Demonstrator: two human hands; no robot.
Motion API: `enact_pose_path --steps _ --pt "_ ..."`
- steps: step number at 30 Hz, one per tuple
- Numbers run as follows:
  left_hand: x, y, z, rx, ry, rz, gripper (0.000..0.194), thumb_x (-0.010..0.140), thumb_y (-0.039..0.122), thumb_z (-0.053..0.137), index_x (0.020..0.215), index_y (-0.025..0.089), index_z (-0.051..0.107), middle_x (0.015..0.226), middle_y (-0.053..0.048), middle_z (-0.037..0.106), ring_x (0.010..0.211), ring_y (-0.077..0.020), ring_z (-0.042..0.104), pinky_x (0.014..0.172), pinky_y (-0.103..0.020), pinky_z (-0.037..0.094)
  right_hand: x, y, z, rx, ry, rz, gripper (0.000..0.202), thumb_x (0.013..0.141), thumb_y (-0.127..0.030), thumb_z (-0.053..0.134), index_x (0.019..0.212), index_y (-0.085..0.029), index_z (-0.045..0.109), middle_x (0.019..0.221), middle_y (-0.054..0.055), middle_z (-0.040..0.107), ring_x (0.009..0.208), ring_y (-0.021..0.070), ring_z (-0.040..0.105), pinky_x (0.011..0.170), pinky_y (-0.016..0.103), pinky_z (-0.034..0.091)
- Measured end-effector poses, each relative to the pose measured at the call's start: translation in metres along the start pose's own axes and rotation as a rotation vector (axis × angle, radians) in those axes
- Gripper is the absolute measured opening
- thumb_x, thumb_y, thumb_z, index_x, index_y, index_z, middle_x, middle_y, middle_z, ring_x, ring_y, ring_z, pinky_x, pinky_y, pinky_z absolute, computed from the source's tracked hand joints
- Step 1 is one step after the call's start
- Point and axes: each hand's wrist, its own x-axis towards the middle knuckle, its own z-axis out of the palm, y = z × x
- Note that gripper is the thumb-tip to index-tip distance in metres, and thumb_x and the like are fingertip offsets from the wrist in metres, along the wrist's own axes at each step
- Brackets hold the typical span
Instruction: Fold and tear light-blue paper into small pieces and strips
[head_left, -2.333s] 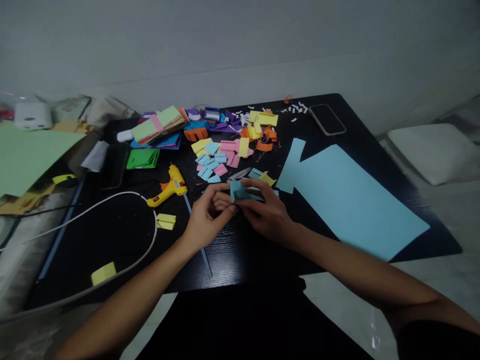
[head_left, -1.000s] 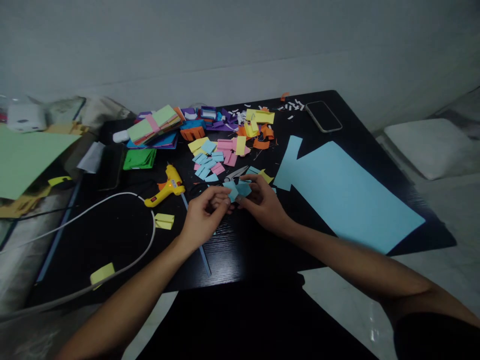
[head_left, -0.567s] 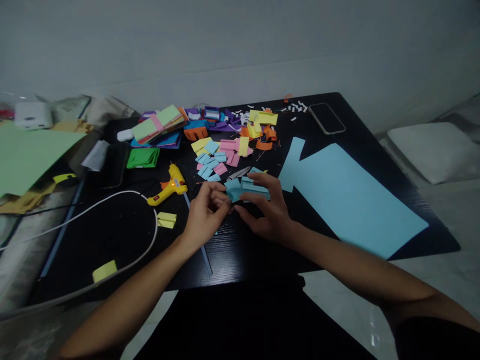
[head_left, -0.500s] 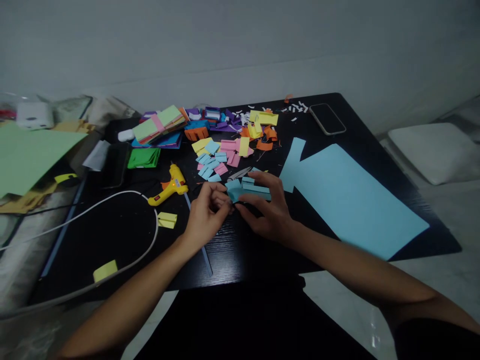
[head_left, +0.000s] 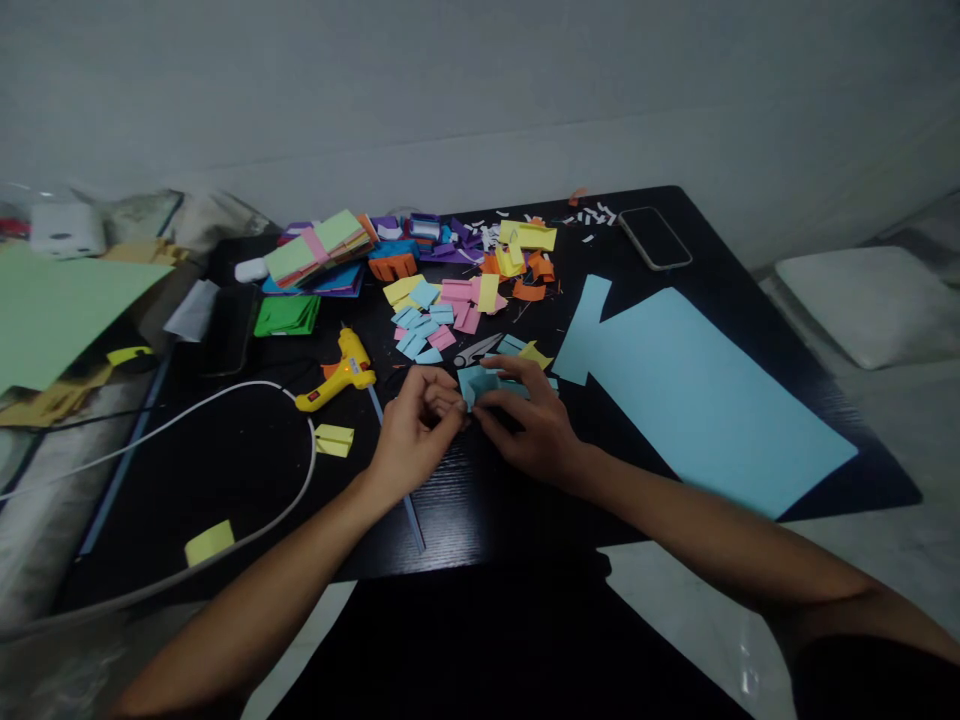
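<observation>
Near the front middle of the black table, my left hand (head_left: 420, 420) and my right hand (head_left: 529, 420) meet over a small light-blue piece of paper (head_left: 474, 381). Both hands pinch it, the left at its near left edge, the right from the right side. The paper looks bent or folded; its lower part is hidden by the fingers. Just beyond lie scissors (head_left: 478, 350), a yellow paper scrap (head_left: 535, 355) and more blue pieces, partly covered by my right hand. Left of my left hand rests a yellow glue gun (head_left: 349, 365) with a glue stick (head_left: 409, 515) behind it.
Folded pink and blue paper pieces (head_left: 457, 300) lie in the middle, with purple and orange ones behind. A large blue sheet (head_left: 712, 400) covers the right side; a phone (head_left: 655, 238) lies at the back right. A white cable (head_left: 311, 470) loops at left.
The right fingers have drawn closer together and lower around the blue paper. Blue pieces and a yellow scrap behind the right hand now show. The left hand has barely moved.
</observation>
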Motion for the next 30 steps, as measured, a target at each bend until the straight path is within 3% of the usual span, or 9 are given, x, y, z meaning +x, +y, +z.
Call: enact_pose_path --steps 16,23,30 --pt "0.010 0.009 0.001 -0.229 0.017 -0.111 0.025 0.084 0.025 0.077 0.096 0.019 0.056 0.071 0.004 0.065 0.060 -0.0125 0.069 0.061 -0.024 0.057 -0.001 0.006 0.000 0.033 -0.022 -0.071 0.019 0.096 -0.012 0.066 0.107 -0.026 0.073 0.134 0.011 0.063 0.123 0.0258 0.066 0.094 0.046 0.067" --pt "0.005 0.012 -0.001 -0.155 -0.083 -0.035 0.025 0.086 0.023 0.077 0.106 0.019 0.062 0.090 -0.002 0.068 0.078 -0.0135 0.068 0.075 -0.026 0.056 -0.004 0.007 0.000 0.018 -0.022 -0.069 0.020 0.098 -0.012 0.065 0.110 -0.026 0.074 0.129 0.011 0.064 0.115 0.0238 0.069 0.088 0.041 0.069" --pt "0.002 0.005 0.001 0.014 -0.006 0.027 0.019 0.095 0.025 0.067 0.112 0.020 0.061 0.082 0.002 0.063 0.071 -0.0117 0.063 0.070 -0.024 0.050 0.001 0.001 -0.002 0.046 0.016 -0.045 0.019 0.096 -0.014 0.068 0.110 -0.026 0.067 0.131 0.012 0.058 0.121 0.0258 0.066 0.092 0.043 0.066"
